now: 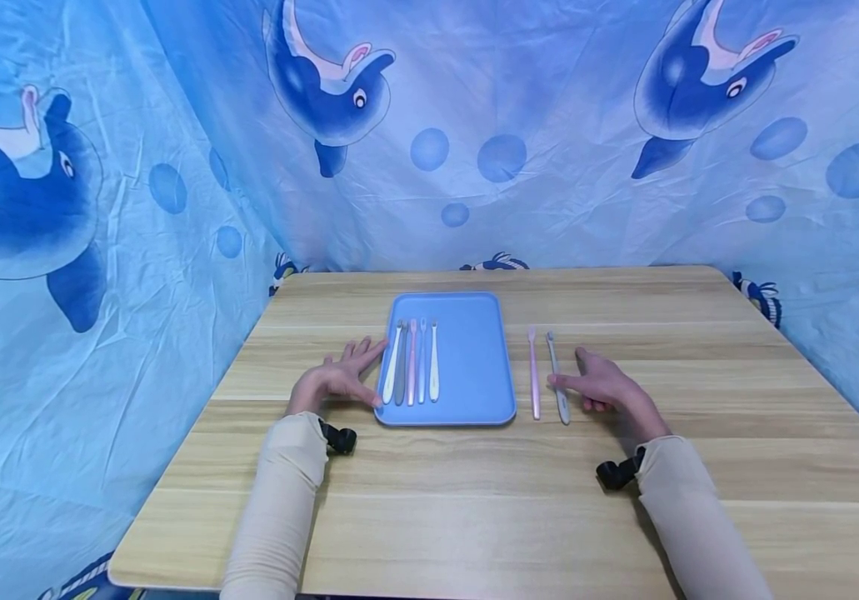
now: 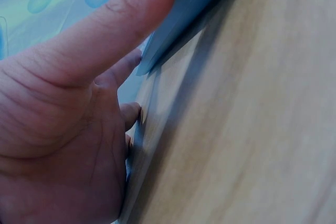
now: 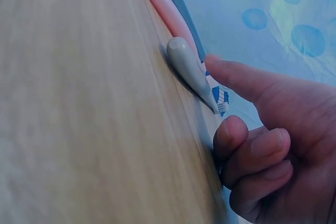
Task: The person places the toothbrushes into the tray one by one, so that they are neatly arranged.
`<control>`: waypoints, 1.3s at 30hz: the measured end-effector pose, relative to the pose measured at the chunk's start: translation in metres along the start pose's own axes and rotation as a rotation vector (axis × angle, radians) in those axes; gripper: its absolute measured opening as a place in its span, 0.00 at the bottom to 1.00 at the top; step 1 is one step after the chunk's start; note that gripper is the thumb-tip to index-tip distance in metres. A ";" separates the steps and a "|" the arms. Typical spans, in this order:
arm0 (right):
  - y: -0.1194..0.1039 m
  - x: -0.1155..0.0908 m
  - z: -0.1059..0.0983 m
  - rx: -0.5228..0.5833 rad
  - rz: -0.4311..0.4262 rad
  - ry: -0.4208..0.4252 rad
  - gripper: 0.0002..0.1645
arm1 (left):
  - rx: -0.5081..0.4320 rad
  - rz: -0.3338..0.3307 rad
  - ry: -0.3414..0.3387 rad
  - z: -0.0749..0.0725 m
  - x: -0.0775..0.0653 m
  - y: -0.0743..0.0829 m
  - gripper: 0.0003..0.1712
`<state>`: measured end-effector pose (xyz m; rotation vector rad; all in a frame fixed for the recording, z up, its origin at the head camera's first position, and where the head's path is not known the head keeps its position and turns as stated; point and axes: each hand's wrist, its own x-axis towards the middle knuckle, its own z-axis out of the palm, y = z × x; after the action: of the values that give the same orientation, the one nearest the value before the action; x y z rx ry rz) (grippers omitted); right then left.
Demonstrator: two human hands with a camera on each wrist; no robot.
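A blue tray [image 1: 474,358] holds a row of several toothbrushes along its left side, among them a pink toothbrush [image 1: 412,367] and a white toothbrush [image 1: 434,367]. My left hand [image 1: 342,375] touches the tray's left edge with spread fingers, its thumb [image 2: 131,19] on the near corner. Right of the tray, another pink toothbrush [image 1: 535,375] and a grey toothbrush [image 3: 189,64] lie on the table. My right hand [image 1: 597,382] is beside the grey one. Its thumb reaches over the handle, the other fingers are loosely bent, and nothing is gripped.
The wooden table [image 1: 489,517] has a light grain. Blue cloth [image 1: 549,208] with dolphin prints hangs behind it and at the left. A black wrist camera [image 1: 339,437] sits on the left forearm, and another camera [image 1: 616,475] on the right.
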<state>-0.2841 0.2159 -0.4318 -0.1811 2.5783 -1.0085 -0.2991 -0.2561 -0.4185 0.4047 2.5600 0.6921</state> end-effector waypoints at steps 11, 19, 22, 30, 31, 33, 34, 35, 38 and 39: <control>-0.002 0.000 0.002 -0.024 -0.001 0.008 0.66 | 0.002 0.002 0.002 0.001 0.002 -0.002 0.76; -0.001 0.001 0.002 -0.010 0.008 0.021 0.63 | -0.001 0.011 0.001 0.000 0.001 -0.001 0.77; -0.001 0.001 0.002 0.003 0.005 0.020 0.61 | -0.001 0.011 0.000 0.000 0.001 0.000 0.77; -0.002 -0.001 0.003 0.023 -0.006 0.026 0.55 | -0.005 0.007 -0.001 0.001 0.001 0.000 0.77; -0.002 -0.001 0.003 0.029 -0.009 0.027 0.54 | -0.005 0.006 -0.001 0.001 0.001 0.000 0.76; -0.002 -0.002 0.003 0.034 -0.022 0.029 0.53 | -0.005 0.004 -0.001 0.001 0.001 -0.001 0.76; -0.003 -0.003 0.003 0.034 -0.033 0.029 0.52 | -0.003 0.003 0.000 0.001 0.002 -0.002 0.76; -0.003 -0.003 0.003 0.035 -0.032 0.033 0.51 | -0.002 0.005 0.001 0.001 0.002 -0.002 0.77; -0.004 -0.004 0.003 0.032 -0.047 0.040 0.48 | -0.004 0.011 -0.001 0.001 0.004 -0.004 0.78; -0.004 -0.004 0.003 0.030 -0.053 0.043 0.47 | -0.004 0.013 -0.002 0.001 0.004 -0.004 0.78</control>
<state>-0.2790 0.2118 -0.4301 -0.2233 2.6078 -1.0811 -0.3030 -0.2574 -0.4230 0.4211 2.5561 0.7010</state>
